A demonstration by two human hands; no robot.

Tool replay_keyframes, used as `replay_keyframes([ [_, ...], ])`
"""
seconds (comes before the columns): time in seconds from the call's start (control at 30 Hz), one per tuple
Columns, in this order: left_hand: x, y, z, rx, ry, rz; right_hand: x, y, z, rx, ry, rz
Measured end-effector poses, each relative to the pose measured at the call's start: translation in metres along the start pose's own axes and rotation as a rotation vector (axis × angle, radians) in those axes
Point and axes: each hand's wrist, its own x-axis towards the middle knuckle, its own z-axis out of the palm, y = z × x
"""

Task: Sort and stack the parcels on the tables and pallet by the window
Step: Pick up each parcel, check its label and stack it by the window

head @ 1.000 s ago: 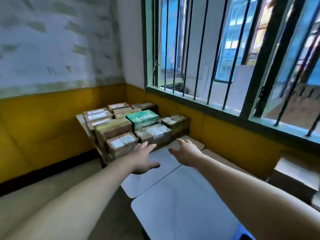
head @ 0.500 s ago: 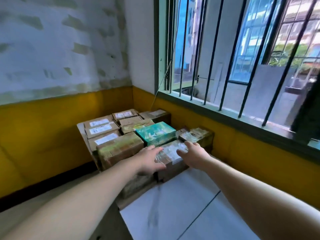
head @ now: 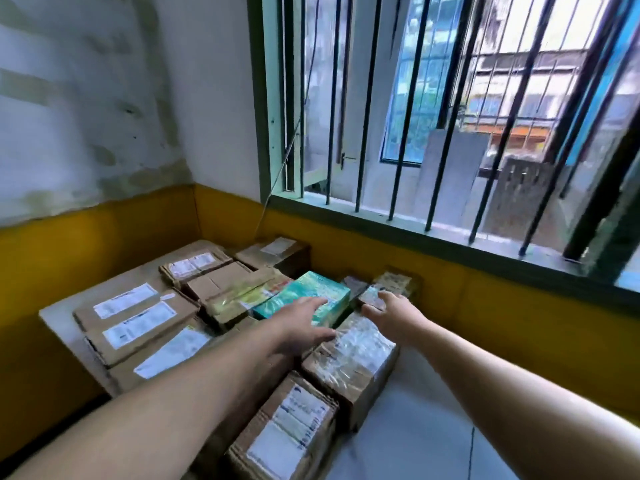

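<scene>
Several taped cardboard parcels lie packed together on a table in the corner under the window. A teal parcel [head: 322, 292] sits among them. My left hand [head: 301, 327] is stretched out flat, its fingertips on the near edge of the teal parcel. My right hand [head: 393, 315] reaches with straight fingers to a small brown parcel [head: 398, 284] by the yellow wall. Between and below my hands lies a plastic-wrapped brown parcel [head: 353, 358]. A labelled cardboard parcel [head: 291, 431] lies nearest to me.
Flat parcels with white labels [head: 138, 320] fill the table's left side. A white tabletop [head: 415, 438] extends at the lower right. A yellow wall [head: 519, 327] and a barred window [head: 450, 133] bound the right side; a wall closes the left.
The view has closed in on the parcels. Both my hands have moved forward: the left onto the teal parcel's edge, the right from the wrapped parcel to the small brown one behind it.
</scene>
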Motion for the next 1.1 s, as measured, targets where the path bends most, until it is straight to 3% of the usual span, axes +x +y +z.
replay_keyframes([
  [0.27,0.096,-0.001,0.001,0.117,-0.076,0.159,0.061,0.020,-0.007,0.049,0.049,0.143],
  [0.47,0.182,0.008,0.018,0.211,-0.151,0.177,0.130,0.056,0.005,0.102,0.033,0.276],
  [0.83,0.313,0.019,0.065,0.235,-0.354,0.103,0.212,0.097,0.037,0.271,0.040,0.451],
  [1.1,0.354,0.020,0.090,0.066,-0.458,0.043,0.240,0.121,0.050,0.530,0.042,0.493],
])
